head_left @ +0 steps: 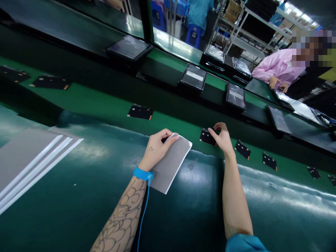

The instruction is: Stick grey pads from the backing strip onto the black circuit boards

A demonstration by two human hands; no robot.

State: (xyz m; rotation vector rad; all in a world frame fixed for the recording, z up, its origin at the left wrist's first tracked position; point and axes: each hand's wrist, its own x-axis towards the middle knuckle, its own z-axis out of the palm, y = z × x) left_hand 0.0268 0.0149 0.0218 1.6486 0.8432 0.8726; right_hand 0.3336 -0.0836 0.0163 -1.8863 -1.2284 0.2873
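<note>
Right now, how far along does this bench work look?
Seemingly done: black panels lying spaced along the green belt. In hand: the left hand holds a grey sheet, and the right hand touches another panel. Apparently left: the stacked grey sheets on the bench.

**Both hands reach forward, fingers drawn in to pinch.**
My tattooed left forearm [123,213] angles up to a curled left hand [157,150]; my bare right forearm [233,199] rises to a right hand [222,138], thumb and fingertips closing.
</note>
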